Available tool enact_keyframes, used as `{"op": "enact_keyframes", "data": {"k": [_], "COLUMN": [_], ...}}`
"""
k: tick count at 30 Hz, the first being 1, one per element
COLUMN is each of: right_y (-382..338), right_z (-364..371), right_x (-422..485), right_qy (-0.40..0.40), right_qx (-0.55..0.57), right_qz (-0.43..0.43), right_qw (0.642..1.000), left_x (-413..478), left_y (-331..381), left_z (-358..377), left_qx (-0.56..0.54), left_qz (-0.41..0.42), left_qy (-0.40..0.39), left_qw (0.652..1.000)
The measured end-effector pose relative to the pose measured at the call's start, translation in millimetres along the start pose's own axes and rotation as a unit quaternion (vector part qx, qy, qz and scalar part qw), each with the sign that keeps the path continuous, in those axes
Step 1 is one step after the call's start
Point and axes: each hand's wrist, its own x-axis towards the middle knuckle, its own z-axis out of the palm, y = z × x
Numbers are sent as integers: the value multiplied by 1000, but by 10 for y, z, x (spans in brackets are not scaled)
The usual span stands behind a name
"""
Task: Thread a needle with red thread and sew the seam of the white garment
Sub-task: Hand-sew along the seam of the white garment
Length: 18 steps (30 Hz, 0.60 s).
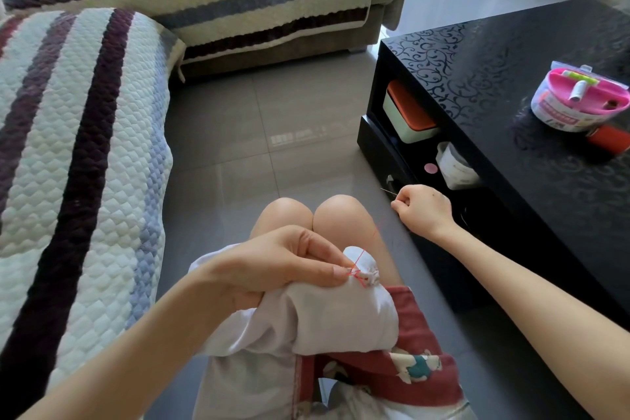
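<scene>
The white garment [334, 314] lies bunched over my lap. My left hand [272, 266] pinches its folded seam between thumb and fingers, where red stitches [358, 274] show. A thin red thread [360, 257] runs up from the stitches toward my right hand [422, 208], which is raised to the right beside the black table. That hand is curled and pinches a thin needle [388, 192] whose tip sticks out to the upper left.
A black coffee table [511, 106] stands at the right with a pink sewing kit [579, 102] and a red object [610, 140] on top. Boxes sit on its shelf. A quilted sofa [85, 147] fills the left. Grey floor tiles lie ahead of my knees.
</scene>
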Motion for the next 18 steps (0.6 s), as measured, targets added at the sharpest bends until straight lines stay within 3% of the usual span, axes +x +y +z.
{"op": "enact_keyframes", "data": {"k": [12, 15, 18], "right_y": [491, 488, 285], "right_z": [327, 366, 194], "right_x": [102, 74, -25], "right_qy": [-51, -42, 21], "right_qx": [-144, -90, 53], "right_qz": [111, 113, 63], "right_qw": [982, 989, 996], "left_x": [-34, -19, -16], "left_y": [12, -1, 4], "left_z": [3, 12, 6], "left_qx": [1, -9, -2], "left_qz": [-9, -13, -4], "left_qy": [-1, -2, 13], "left_qw": [1000, 1000, 1000]}}
